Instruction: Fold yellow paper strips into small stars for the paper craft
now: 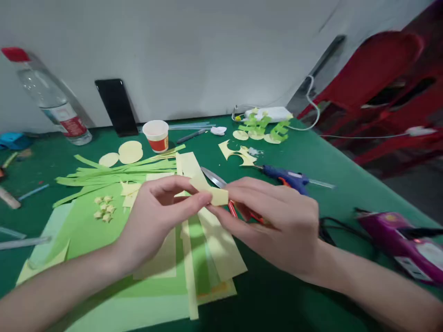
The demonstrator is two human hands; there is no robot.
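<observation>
Above the table's near edge, left hand (155,216) and right hand (277,221) pinch a folded yellow paper strip (211,191) between their fingers (194,203), over green sheets (104,240), scissors (221,184) just behind.

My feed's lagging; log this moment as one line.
left hand pinches yellow strip | right hand pinches it too | scissors beneath

Pale yellow paper strip (212,193), thin and flat, with a fold kinked into it. It's pinched between left hand (155,216) and right hand (277,221). The long end runs toward 11 o'clock and the short stub pokes toward 3 o'clock.
</observation>
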